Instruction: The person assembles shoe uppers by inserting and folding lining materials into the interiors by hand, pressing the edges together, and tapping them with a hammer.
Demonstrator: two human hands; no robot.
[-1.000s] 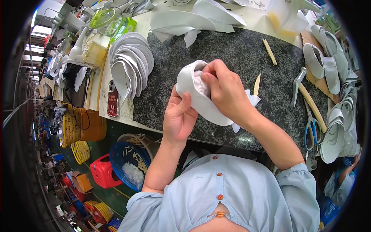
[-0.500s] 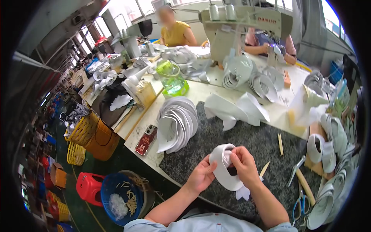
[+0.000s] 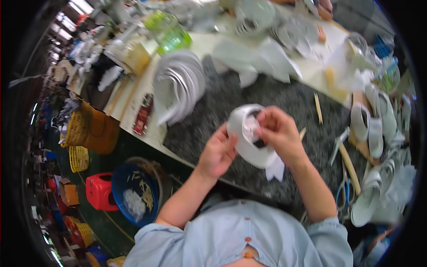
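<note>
A white shoe upper, curved into a loop, is held up between both hands above the dark mat. Its left edge sits in the closed fingers of my left hand. Thumb and fingers of my right hand pinch at the opening on the other side, where a crumpled whitish piece shows inside the loop. A white notched tab hangs below, near my right wrist. Motion blur hides the exact spot where the right fingertips grip.
A stack of white uppers stands left on the dark speckled mat, by a red phone. Flat white pieces lie behind. Scissors, a wooden-handled tool and more uppers are right. Below left is a blue basin.
The head view has tipped downward, so the scene sits higher and the co-workers are mostly out of frame. Both hands keep hold of the upper; the right fingers have shifted slightly at its opening.
</note>
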